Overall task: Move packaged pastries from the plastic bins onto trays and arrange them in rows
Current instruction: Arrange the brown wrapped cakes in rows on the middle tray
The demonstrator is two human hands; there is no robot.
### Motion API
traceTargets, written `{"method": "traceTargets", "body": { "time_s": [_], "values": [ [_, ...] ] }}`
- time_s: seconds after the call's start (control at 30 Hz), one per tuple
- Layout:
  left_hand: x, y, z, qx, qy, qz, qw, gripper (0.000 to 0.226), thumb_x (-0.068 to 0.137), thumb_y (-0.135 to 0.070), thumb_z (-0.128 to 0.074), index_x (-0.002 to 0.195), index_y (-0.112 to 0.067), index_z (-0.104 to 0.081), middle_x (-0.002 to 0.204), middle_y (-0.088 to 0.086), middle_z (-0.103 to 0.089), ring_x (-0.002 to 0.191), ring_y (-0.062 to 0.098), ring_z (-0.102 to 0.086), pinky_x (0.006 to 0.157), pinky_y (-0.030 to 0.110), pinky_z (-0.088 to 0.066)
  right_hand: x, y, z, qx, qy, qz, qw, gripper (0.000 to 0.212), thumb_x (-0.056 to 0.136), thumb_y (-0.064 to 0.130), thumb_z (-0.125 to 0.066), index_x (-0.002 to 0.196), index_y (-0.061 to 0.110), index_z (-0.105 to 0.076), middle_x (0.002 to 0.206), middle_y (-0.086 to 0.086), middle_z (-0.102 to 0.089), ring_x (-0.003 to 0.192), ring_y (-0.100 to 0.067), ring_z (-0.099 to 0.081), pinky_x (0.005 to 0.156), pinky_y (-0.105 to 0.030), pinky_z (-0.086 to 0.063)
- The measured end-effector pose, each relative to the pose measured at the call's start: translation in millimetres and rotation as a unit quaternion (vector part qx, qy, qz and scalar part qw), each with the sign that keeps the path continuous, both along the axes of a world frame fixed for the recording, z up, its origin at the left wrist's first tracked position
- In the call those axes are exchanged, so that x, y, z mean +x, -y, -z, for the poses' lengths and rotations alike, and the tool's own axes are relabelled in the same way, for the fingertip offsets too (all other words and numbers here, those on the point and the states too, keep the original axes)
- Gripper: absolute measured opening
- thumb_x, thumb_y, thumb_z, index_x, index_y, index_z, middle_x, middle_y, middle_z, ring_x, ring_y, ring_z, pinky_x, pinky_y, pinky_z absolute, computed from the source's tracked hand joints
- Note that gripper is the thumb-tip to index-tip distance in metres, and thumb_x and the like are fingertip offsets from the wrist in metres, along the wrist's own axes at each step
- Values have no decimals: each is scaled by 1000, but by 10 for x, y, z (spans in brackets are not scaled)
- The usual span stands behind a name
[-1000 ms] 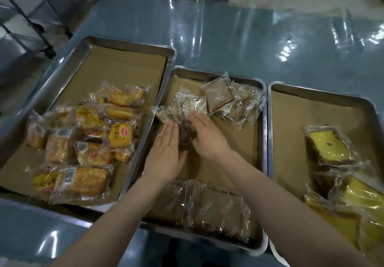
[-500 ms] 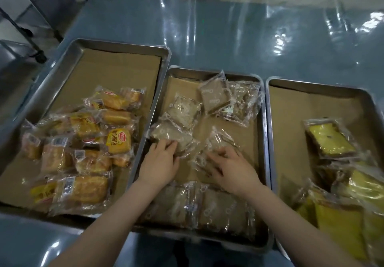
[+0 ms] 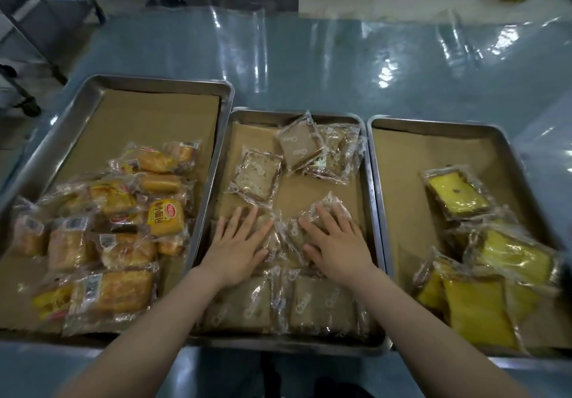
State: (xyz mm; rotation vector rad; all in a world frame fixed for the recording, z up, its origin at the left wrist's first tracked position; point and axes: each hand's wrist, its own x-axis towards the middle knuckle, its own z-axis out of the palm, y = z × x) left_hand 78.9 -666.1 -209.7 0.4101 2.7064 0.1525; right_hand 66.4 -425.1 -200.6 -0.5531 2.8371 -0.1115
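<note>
Since half a second ago both hands have drawn nearer and flattened: the left hand [image 3: 238, 249], then curled on a packet by the tray's left wall, and the right hand [image 3: 335, 243] now lie side by side, and the packets under them sit closer to the near row. We log the items as follows. Left hand: palm down, fingers straight and spread apart, pressing on a brown packet [image 3: 274, 236] in the middle tray [image 3: 297, 113]. Right hand: palm down, fingers likewise spread, pressing on a second brown packet [image 3: 332, 201]; neither hand curls round anything. Near row [image 3: 322, 308]: brown packets laid edge to edge along the middle tray's near wall, just nearer than the hands; we cannot count them exactly. Loose packet [image 3: 255, 178]: lying tilted, just beyond the left hand's fingertips. Small heap [image 3: 300, 148]: several brown packets overlapping in the far right corner of the middle tray. Left tray [image 3: 161, 80]: golden bread packets [image 3: 165, 216] piled unevenly over its near half. Right tray [image 3: 433, 122]: yellow cake packets [image 3: 458, 195] overlapping along its right and near sides. Each of the three trays carries a brown paper liner [image 3: 154, 119]; we find them set side by side on a glossy blue table [image 3: 309, 57].
</note>
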Motion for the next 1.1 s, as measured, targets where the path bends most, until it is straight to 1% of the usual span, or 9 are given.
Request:
{"method": "traceTargets", "body": {
  "time_s": [0.1, 0.2, 0.3, 0.37, 0.43, 0.73, 0.9, 1.0, 1.1],
  "values": [
    [-110, 76, -12, -20, -9, 66, 998, 65, 94, -59, -17, 132, -51, 34, 148, -3, 37, 135, 25, 34, 108, 46, 22, 70, 93, -39, 24, -24, 56, 998, 60, 90, 62, -32, 143, 36, -25, 150, -12, -26, 138, -34, -17, 107, -53, -22],
    [-150, 142, -26, -35, -16, 111, 993, 71, 93, -60, -25, 132, -50, 33, 148, -4, 36, 136, 23, 32, 109, 45, 21, 109, 150, 6, 23, -27, 54, 998, 67, 88, 65, -31, 140, 23, -32, 155, -13, -18, 145, -36, 1, 113, -58, -2],
    [-131, 162, -8, -35, -29, 127, 991, 73, 92, -61, -28, 135, -49, 30, 149, -3, 34, 137, 23, 30, 109, 44, 21, 105, 149, 72, -14, 22, 36, 999, 65, 92, 63, -25, 148, 41, 0, 160, -3, 7, 138, -35, 27, 110, -61, 13],
    [-116, 165, 3, -32, -34, 128, 991, 72, 92, -62, -27, 135, -49, 30, 148, -3, 35, 137, 23, 31, 109, 43, 22, 106, 140, 98, -10, 44, 37, 998, 62, 91, 65, -17, 138, 56, 22, 158, 0, 17, 135, -36, 31, 107, -62, 17],
    [-116, 173, 7, -30, -38, 130, 990, 72, 91, -63, -25, 134, -48, 31, 148, -3, 36, 137, 23, 31, 107, 42, 24, 115, 146, 107, -1, 54, 50, 997, 61, 87, 70, -10, 135, 57, 26, 157, 0, 22, 134, -38, 33, 104, -62, 20],
    [-189, 126, -64, 38, -70, 91, 993, 69, 87, -67, -23, 138, -52, 21, 149, -8, 33, 135, 13, 36, 108, 37, 24, -13, 213, -32, -26, 40, 75, 996, 74, 82, 74, -17, 146, 46, 6, 156, 4, 20, 136, -32, 34, 101, -61, 24],
    [-604, -54, -177, 93, -110, -17, 989, 67, 95, -49, -34, 149, -35, 3, 155, -2, 16, 139, 13, 21, 111, 30, 11, -523, 354, -189, -83, -37, 91, 992, 63, 94, 49, -39, 149, 28, -17, 160, 0, -1, 145, -22, 16, 112, -52, 11],
    [-852, -160, -120, 81, -77, -86, 990, 70, 95, -38, -42, 150, -31, 2, 157, 5, 15, 143, 23, 16, 114, 37, 2, -895, 455, -246, -92, -86, 84, 989, 54, 95, 33, -47, 145, 25, -29, 160, -5, -7, 146, -25, 10, 115, -48, 7],
    [-941, -206, -14, 46, -59, -116, 990, 69, 92, -35, -42, 149, -28, -5, 157, 10, 12, 142, 31, 16, 113, 45, 6, -1199, 518, -223, -62, -110, 57, 990, 55, 90, 12, -50, 142, 22, -35, 160, -8, -7, 146, -28, 10, 115, -49, 7]
  ]
}}
